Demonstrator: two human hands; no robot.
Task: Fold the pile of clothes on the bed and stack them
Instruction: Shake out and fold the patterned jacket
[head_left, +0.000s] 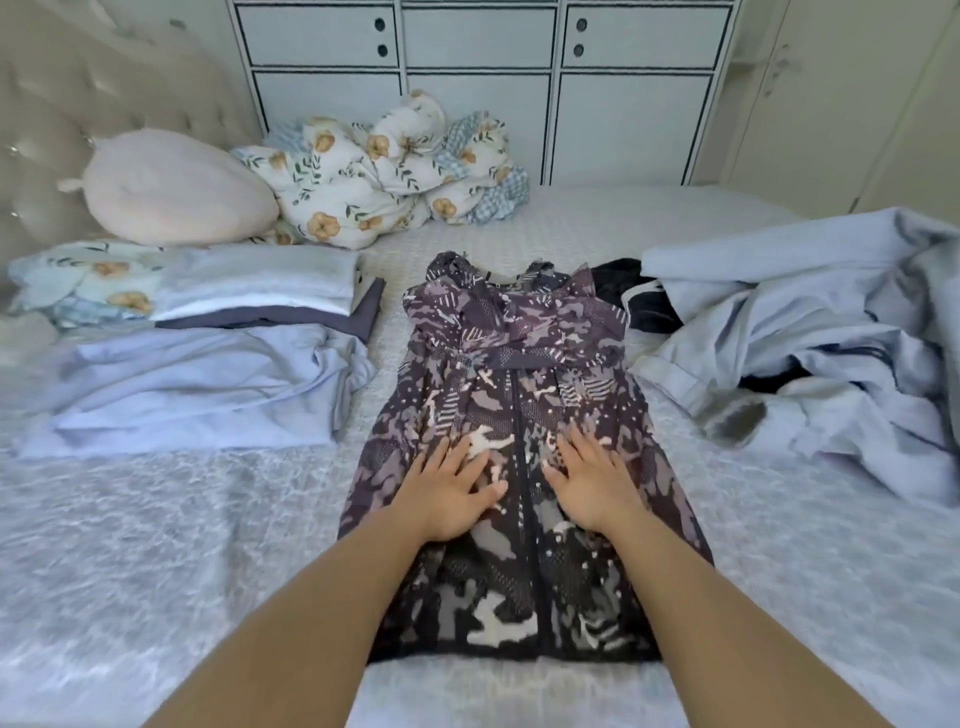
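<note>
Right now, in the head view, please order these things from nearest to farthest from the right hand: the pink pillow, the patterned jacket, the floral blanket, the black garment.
From the right hand:
1. Patterned jacket, directly under the palm, in the middle of the bed.
2. Black garment, beyond the hand, slightly to the right.
3. Floral blanket, far side of the bed, to the left.
4. Pink pillow, far left, by the headboard.

A purple-grey camouflage-print zip-front jacket (519, 426) lies flat in the middle of the pale quilted bed (156, 545), zipper up, collar toward the far side, sleeves folded in. Left of the jacket sits a stack of folded pale-blue and grey clothes (218, 358). Right of the jacket lies a rumpled heap of unfolded light-blue and black clothes (810, 332).
</note>
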